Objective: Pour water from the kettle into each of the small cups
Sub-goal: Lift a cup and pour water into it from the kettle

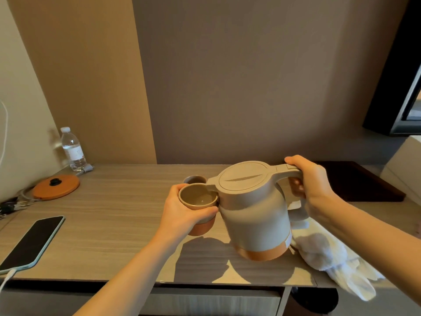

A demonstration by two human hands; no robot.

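My right hand (312,185) grips the handle of a grey kettle (252,210) with an orange base band, held above the table and tilted left. Its spout touches the rim of a small grey-and-orange cup (197,201), which my left hand (180,213) holds up around its side. A little water shows at the bottom of that cup. A second small cup (193,179) stands on the table just behind, partly hidden by the held cup and the spout.
The orange kettle base (55,187) with its cord lies at the left, a water bottle (73,148) behind it. A phone (30,244) charges at the front left. A white cloth (330,258) hangs over the front right edge; a dark tray (355,181) is at the right.
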